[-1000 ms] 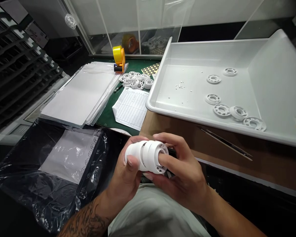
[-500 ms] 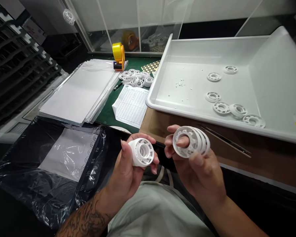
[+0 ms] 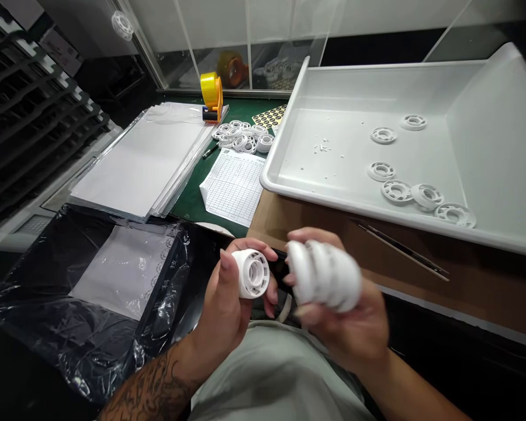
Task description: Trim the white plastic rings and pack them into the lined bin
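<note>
My left hand (image 3: 228, 292) is closed round a short stack of white slotted plastic rings (image 3: 255, 273), its end face with the round hole turned to the right. Beside it, my right hand (image 3: 355, 327) grips another row of several white plastic rings (image 3: 324, 275), now turned side-on and smeared by motion. The two stacks are apart, held above my lap. Several more loose white rings (image 3: 397, 191) lie in the large white tray (image 3: 284, 184), with small white bits scattered near its left side.
A heap of white rings (image 3: 241, 137) and a gridded paper sheet (image 3: 233, 186) lie on the green table. Left of them are bagged white sheets (image 3: 123, 158) and a yellow tape dispenser (image 3: 211, 96). A black-plastic-lined box (image 3: 39, 292) stands at left; tweezers (image 3: 403, 251) rest on brown cardboard (image 3: 307, 213).
My right hand has turned its row of rings from face-on to side-on and moved slightly down and left. The left hand has barely shifted.
</note>
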Available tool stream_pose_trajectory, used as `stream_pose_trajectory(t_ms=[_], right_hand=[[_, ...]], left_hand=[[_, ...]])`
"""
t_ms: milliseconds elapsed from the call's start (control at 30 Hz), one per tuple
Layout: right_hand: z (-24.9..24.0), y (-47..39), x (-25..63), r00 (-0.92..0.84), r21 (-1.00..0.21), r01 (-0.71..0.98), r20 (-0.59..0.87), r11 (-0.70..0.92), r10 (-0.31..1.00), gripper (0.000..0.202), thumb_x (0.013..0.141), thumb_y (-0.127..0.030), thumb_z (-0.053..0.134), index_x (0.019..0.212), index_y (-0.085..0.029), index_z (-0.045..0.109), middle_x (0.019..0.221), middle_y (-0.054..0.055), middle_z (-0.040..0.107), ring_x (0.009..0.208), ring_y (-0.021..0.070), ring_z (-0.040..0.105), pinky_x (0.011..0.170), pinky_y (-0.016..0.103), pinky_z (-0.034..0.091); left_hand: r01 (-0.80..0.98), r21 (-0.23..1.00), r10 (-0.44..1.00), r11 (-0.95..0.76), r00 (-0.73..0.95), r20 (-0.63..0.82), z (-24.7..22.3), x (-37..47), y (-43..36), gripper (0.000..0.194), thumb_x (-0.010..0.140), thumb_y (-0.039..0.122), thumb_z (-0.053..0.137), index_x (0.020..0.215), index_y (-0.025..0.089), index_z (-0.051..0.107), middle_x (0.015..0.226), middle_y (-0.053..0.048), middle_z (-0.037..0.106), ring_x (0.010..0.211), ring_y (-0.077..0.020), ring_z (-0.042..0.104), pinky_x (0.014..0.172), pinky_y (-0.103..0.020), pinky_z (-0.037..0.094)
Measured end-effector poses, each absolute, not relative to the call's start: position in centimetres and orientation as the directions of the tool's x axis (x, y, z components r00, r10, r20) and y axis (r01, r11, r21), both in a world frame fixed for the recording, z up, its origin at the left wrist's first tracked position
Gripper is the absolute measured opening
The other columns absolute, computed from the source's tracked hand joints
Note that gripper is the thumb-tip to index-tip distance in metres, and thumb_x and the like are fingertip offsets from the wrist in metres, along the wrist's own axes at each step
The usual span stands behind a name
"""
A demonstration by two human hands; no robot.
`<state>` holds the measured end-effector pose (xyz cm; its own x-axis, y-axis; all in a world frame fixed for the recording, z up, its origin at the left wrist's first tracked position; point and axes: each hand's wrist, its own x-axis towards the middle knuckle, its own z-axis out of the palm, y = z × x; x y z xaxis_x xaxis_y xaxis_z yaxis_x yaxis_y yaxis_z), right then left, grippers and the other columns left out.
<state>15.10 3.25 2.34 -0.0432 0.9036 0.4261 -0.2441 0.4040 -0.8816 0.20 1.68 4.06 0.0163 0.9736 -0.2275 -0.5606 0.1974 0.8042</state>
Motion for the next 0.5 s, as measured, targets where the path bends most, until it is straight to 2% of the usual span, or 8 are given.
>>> stream_pose_trajectory(t_ms=[100,167,233,300,400,500], right_hand=[[1.9,4.0,15.8,0.027,-0.799,-0.574,0.201,0.18,0.979,0.019,0.094,-0.047,0.082,0.103,-0.03,0.082,0.13,0.005,0.07,0.1,0.0231,0.071,0.078,0.033,0.066],[1.6,4.3,16.1,0.0,-0.755,-0.644,0.161,0.123,0.987,0.017,0.094,-0.045,0.081,0.103,-0.03,0.082,0.128,0.004,0.071,0.104,0.0228,0.071,0.076,0.031,0.065],[1.6,4.3,16.1,-0.018,-0.768,-0.628,0.172,0.122,0.985,0.016,0.093,-0.042,0.083,0.103,-0.03,0.082,0.128,0.004,0.07,0.099,0.0202,0.07,0.074,0.027,0.063],[1.7,3.8,15.8,-0.005,-0.829,-0.526,0.226,0.189,0.974,0.017,0.092,-0.041,0.086,0.103,-0.029,0.082,0.127,0.005,0.068,0.095,0.019,0.069,0.078,0.029,0.063],[2.1,2.9,15.3,-0.016,-0.909,-0.193,0.38,0.37,0.925,0.018,0.09,-0.033,0.09,0.105,-0.026,0.082,0.125,0.009,0.064,0.097,0.0242,0.068,0.085,0.038,0.064],[2.1,2.4,14.9,-0.136,-0.8,0.111,0.575,0.589,0.807,0.023,0.088,-0.021,0.089,0.109,-0.022,0.08,0.125,0.013,0.059,0.104,0.0302,0.069,0.086,0.044,0.065]], left_hand=[[-0.578,0.789,0.973,0.209,0.038,-0.229,4.2,0.2,1.9,0.058,0.094,0.074,0.059,0.101,0.019,0.072,0.101,-0.003,0.07,0.055,-0.0088,0.061,0.041,-0.018,0.051],[-0.591,0.779,0.973,0.209,0.042,-0.229,4.3,0.2,2.0,0.058,0.096,0.073,0.055,0.101,0.018,0.072,0.102,-0.003,0.07,0.055,-0.0086,0.062,0.042,-0.018,0.052],[-0.593,0.777,0.972,0.212,0.05,-0.228,4.4,0.2,2.0,0.057,0.096,0.073,0.055,0.101,0.018,0.073,0.102,-0.003,0.07,0.055,-0.0091,0.063,0.042,-0.019,0.052],[-0.591,0.776,0.971,0.219,0.054,-0.233,4.5,0.2,2.0,0.057,0.095,0.074,0.057,0.101,0.019,0.073,0.102,-0.002,0.071,0.055,-0.0096,0.063,0.041,-0.019,0.051],[-0.578,0.789,0.971,0.208,0.025,-0.238,4.4,0.4,1.9,0.056,0.093,0.074,0.059,0.1,0.021,0.074,0.101,-0.002,0.073,0.058,-0.0108,0.064,0.045,-0.021,0.053],[-0.504,0.851,0.979,0.152,-0.045,-0.201,4.1,0.5,1.7,0.058,0.092,0.077,0.059,0.098,0.021,0.075,0.098,-0.004,0.075,0.078,-0.0173,0.07,0.067,-0.026,0.06]])
